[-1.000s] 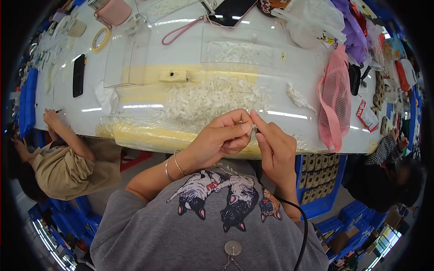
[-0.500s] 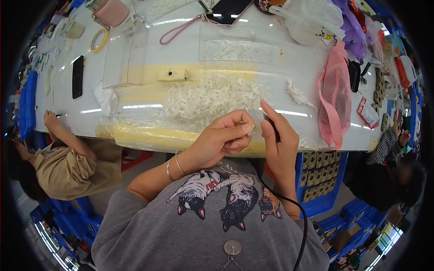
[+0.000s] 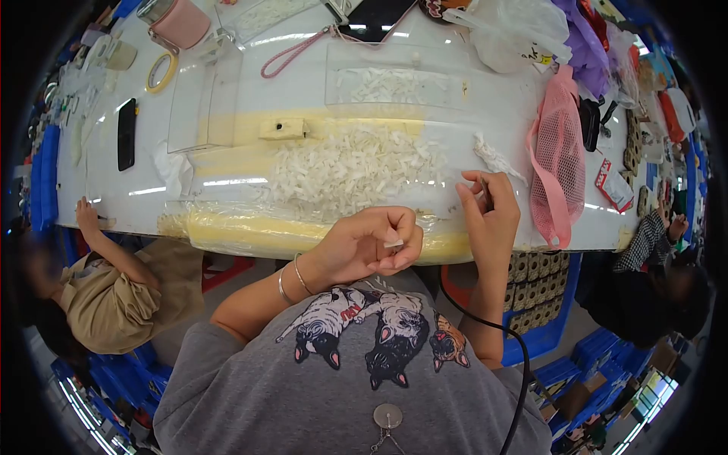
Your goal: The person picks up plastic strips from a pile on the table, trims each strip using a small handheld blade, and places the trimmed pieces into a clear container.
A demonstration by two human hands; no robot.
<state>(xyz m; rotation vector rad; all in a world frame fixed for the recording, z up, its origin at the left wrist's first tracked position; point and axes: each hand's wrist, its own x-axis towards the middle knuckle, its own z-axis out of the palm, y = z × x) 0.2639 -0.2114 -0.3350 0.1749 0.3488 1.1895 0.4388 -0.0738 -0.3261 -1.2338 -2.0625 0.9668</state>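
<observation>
Your bare right hand (image 3: pixel 497 212) has shifted toward two o'clock, gripping a slim dark object (image 3: pixel 485 191), while your bare left hand (image 3: pixel 364 239) holds a small flat white piece (image 3: pixel 393 244), six o'clock of the loose white-strip pile (image 3: pixel 353 168); seems mid-handling, next move calls for light pinching.

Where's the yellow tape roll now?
In the head view, the yellow tape roll lies toward the left, between the black phone and the pink cup.

And here's my glossy, pale table (image 3: pixel 98 171), a loose heap of white strips (image 3: pixel 356 163) spread across it! Just beyond the heap, a clear tray (image 3: pixel 345 57); left of it, a black phone (image 3: pixel 127 135); over to its right, a pink mesh bag (image 3: pixel 560 152).
</observation>
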